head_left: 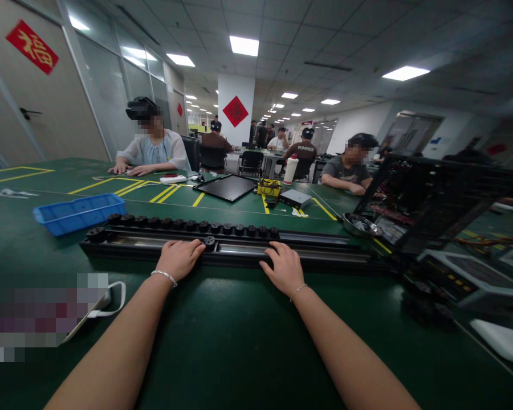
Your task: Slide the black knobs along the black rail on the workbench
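A long black rail assembly lies across the green table in front of me, with a silvery channel along its length. A row of small black round-topped pieces stands along its far side. My left hand rests palm down on the near channel, fingers stretched out, their tips against a single black round-topped piece in that channel. Farther right, my right hand lies on the same rail with its fingers apart and nothing in them. Another such piece sits at the rail's left end.
Behind the rail at left is a blue plastic bin. An open black computer case, a metal bowl and a power supply stand at right. A flat black panel lies farther back. Two people sit across the table.
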### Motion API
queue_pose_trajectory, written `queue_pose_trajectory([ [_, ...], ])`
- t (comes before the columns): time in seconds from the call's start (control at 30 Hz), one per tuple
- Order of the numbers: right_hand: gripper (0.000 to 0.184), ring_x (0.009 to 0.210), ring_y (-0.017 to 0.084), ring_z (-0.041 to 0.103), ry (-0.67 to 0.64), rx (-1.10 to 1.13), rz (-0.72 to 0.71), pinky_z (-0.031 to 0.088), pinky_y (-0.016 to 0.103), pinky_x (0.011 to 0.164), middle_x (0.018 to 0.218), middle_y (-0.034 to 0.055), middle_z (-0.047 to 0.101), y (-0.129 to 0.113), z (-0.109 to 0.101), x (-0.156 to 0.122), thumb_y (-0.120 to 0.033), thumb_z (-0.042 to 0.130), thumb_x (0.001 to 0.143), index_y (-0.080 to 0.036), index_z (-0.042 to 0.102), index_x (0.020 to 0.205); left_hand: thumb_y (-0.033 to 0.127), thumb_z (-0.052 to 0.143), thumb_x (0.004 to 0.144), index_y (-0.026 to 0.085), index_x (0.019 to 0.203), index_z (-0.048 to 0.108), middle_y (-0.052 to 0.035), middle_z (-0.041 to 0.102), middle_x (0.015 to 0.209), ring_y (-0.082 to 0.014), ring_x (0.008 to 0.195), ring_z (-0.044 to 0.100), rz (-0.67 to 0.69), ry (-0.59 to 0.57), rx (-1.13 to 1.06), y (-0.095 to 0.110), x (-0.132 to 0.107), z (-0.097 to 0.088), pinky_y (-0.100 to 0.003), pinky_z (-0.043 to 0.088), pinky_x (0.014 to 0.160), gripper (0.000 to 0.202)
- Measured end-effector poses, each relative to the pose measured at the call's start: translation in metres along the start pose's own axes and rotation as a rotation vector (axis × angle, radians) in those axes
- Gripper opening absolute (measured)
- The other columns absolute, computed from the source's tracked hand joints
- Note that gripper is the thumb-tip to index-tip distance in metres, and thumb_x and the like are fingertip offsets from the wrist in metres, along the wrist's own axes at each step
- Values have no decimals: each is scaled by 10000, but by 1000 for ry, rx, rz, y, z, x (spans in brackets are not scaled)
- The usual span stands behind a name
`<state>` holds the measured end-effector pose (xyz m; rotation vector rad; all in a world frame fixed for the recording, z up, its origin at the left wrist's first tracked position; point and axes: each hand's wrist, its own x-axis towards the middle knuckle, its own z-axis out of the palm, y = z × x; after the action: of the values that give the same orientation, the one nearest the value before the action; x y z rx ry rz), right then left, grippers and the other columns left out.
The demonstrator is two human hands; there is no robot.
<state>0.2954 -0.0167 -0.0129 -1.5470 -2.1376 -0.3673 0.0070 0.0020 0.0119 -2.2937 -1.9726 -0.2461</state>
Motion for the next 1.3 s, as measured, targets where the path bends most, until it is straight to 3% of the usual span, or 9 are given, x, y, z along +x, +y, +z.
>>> queue_pose_trajectory([
  [0.57, 302, 1135, 235, 391, -20, 2, 2, 309, 385, 889, 1220, 78, 498, -1, -4, 1, -429, 466, 805, -237, 583, 1008, 490, 146, 853, 284, 969, 546, -43, 660, 976, -219, 944, 558, -33, -63, -33, 2, -1, -7, -374, 318, 813, 464],
  [1.3, 297, 1132, 231, 394, -9, 6, -2, 312, 381, 888, 1215, 75, 501, -1, -3, 1, -425, 477, 801, -233, 584, 1000, 487, 147, 854, 296, 970, 558, -29, 659, 1010, -215, 950, 555, -14, -25, -32, 0, 0, -2, -369, 314, 817, 467],
])
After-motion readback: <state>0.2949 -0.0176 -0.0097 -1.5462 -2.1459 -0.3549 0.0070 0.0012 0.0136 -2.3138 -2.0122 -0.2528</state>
